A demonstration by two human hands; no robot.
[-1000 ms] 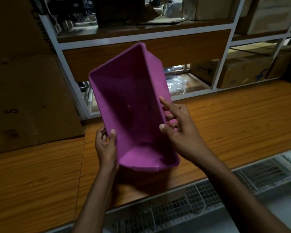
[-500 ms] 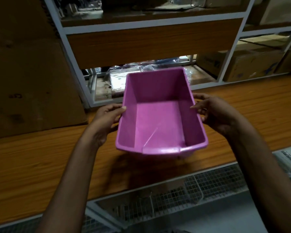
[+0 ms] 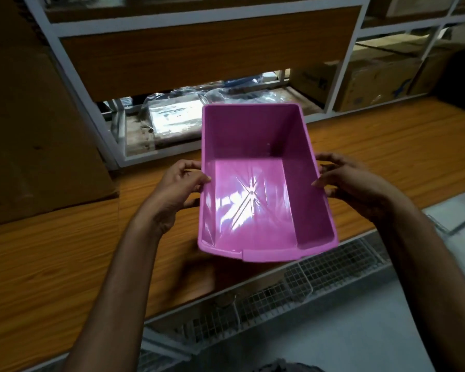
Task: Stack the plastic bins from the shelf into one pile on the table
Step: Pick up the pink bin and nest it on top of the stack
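Observation:
An empty pink plastic bin (image 3: 255,200) sits upright, mouth up, over the front edge of the wooden table (image 3: 51,264); its near lip overhangs that edge. My left hand (image 3: 179,183) grips the bin's left wall near the rim, thumb inside. My right hand (image 3: 346,181) holds the right wall the same way. Whether the bin rests on the table or hovers just above it is unclear. No other bin is visible.
A white-framed shelf unit (image 3: 91,124) stands behind the bin, with plastic bags (image 3: 177,114) in its lower bay. Cardboard boxes (image 3: 373,79) fill the bays at right. A large cardboard sheet (image 3: 38,130) leans at left. Wire mesh baskets (image 3: 279,294) hang below the table's front edge.
The bin has swung from a steep tilt to level, open side up, and come lower toward the table's front edge. Both hands shifted to its side walls.

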